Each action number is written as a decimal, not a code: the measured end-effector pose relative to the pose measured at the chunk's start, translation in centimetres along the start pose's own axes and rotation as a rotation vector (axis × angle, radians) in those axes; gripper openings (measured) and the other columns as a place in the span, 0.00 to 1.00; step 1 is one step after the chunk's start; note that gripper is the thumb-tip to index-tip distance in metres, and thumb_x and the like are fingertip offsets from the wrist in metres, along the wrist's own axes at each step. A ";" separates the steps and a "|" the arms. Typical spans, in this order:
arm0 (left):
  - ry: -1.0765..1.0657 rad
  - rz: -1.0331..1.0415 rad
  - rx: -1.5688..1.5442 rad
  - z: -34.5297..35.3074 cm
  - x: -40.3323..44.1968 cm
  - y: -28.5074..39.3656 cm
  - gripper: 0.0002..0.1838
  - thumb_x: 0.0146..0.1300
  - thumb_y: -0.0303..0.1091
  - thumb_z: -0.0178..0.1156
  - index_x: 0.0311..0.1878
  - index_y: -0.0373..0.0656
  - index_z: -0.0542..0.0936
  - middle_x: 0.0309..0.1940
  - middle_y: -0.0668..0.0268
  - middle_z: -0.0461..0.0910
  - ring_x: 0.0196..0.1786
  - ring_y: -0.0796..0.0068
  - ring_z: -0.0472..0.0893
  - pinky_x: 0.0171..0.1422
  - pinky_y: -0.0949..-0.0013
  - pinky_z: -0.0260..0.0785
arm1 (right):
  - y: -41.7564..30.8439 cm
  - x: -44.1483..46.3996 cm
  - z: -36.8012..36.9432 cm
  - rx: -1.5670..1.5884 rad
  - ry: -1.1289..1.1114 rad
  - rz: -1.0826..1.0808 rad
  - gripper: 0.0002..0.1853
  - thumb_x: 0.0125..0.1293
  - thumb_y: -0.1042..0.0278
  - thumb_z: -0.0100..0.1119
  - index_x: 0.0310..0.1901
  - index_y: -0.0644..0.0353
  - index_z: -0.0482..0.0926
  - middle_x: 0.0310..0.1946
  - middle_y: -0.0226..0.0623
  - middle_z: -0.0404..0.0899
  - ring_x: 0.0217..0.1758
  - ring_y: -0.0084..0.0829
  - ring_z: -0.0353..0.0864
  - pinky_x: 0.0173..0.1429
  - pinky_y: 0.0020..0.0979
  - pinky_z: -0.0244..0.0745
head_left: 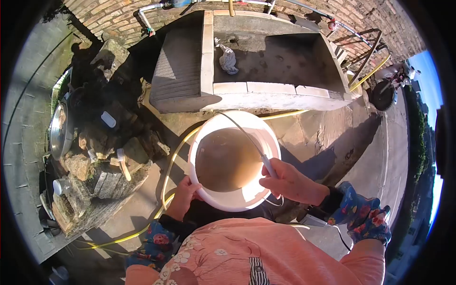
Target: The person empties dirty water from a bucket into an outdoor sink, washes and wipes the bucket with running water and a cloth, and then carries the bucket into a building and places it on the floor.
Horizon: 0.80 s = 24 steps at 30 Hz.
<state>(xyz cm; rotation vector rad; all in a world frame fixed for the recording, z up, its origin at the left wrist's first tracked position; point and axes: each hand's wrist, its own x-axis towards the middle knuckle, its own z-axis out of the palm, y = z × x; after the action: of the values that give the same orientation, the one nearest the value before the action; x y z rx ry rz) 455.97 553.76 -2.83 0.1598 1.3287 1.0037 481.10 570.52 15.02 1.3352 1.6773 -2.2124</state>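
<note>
A white bucket (209, 194) of murky brown water stands in front of my body, tilted slightly or seen at an angle. Its thin wire handle with a grey grip (269, 166) arcs over the opening. My right hand (290, 182) is closed around that grip at the bucket's right side. On the near left, my left hand (183, 198) holds the rim, with the thumb on the edge and the other fingers mostly hidden beneath. Dark floral sleeve covers show on both forearms.
A concrete wash trough (280, 89) lies beyond the bucket, with a pale cloth (228, 60) inside and a ribbed washboard slope (175, 64) alongside. A yellow hose (170, 178) runs around the bucket. Stones (114, 190) at left carry a brush (124, 164). A metal basin (59, 130) leans nearby.
</note>
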 end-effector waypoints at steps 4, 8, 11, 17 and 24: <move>-0.013 0.217 -0.033 5.0 -5.4 7.3 0.14 0.60 0.26 0.50 0.49 0.34 0.71 0.39 0.59 0.79 0.38 0.69 0.82 0.41 0.63 0.79 | -7.5 -3.1 -5.2 -0.148 -0.096 -0.162 0.12 0.63 0.62 0.55 0.35 0.62 0.66 0.23 0.28 0.67 0.20 0.17 0.66 0.23 0.23 0.63; -0.007 0.506 -0.035 11.5 -8.8 13.5 0.12 0.61 0.28 0.51 0.47 0.36 0.73 0.33 0.61 0.80 0.30 0.72 0.81 0.35 0.67 0.79 | -13.9 -4.3 -10.0 -0.368 -0.101 -0.362 0.14 0.63 0.60 0.53 0.30 0.64 0.70 0.21 0.29 0.67 0.18 0.18 0.68 0.20 0.23 0.64; 0.125 0.649 -0.003 14.0 -8.7 16.8 0.10 0.62 0.29 0.51 0.45 0.36 0.74 0.32 0.62 0.80 0.28 0.76 0.81 0.30 0.71 0.76 | -17.6 -4.0 -12.0 -0.466 -0.067 -0.574 0.11 0.64 0.63 0.52 0.34 0.64 0.71 0.14 0.24 0.67 0.12 0.14 0.65 0.18 0.19 0.59; 0.135 0.721 0.057 18.0 -6.3 21.1 0.09 0.62 0.31 0.52 0.40 0.34 0.74 0.24 0.63 0.77 0.20 0.77 0.75 0.21 0.77 0.68 | -25.1 -6.0 -17.4 -0.342 -0.283 -0.160 0.16 0.65 0.53 0.53 0.36 0.61 0.69 0.20 0.30 0.72 0.24 0.19 0.73 0.28 0.23 0.70; 0.150 0.673 0.058 24.1 -2.2 23.6 0.11 0.62 0.31 0.53 0.40 0.32 0.74 0.24 0.62 0.78 0.16 0.79 0.72 0.17 0.79 0.63 | -24.7 -3.4 -23.9 -0.512 -0.160 -0.462 0.18 0.66 0.54 0.49 0.33 0.64 0.69 0.20 0.33 0.73 0.23 0.20 0.73 0.28 0.24 0.70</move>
<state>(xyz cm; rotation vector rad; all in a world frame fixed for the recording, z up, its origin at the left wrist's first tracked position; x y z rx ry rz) 464.60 576.62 20.54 0.6154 1.4741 1.5624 484.57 598.36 35.17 0.6820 2.4418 -1.7951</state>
